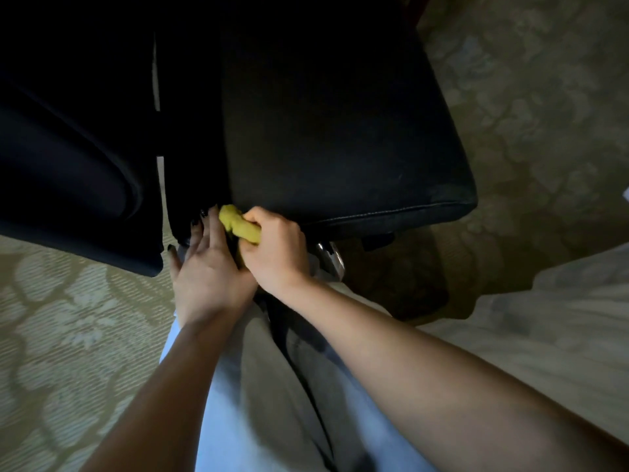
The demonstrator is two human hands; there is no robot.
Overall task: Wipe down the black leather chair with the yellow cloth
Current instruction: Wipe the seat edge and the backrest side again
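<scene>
The black leather chair (333, 131) fills the upper middle of the head view, its seat cushion edge with a stitched seam facing me. My right hand (275, 250) is shut on the bunched yellow cloth (238, 224), which presses into the near left corner of the seat. My left hand (207, 264) lies flat beside it, fingers spread and touching the dark narrow part of the chair left of the seat. The fingertips have dark nails. Part of the cloth is hidden inside my fist.
A second black padded panel (78, 172) slopes down at the left. A chrome part of the chair base (332, 258) shows under the seat. Patterned pale carpet (68, 335) surrounds everything. My legs in light trousers (272, 386) are at the bottom centre.
</scene>
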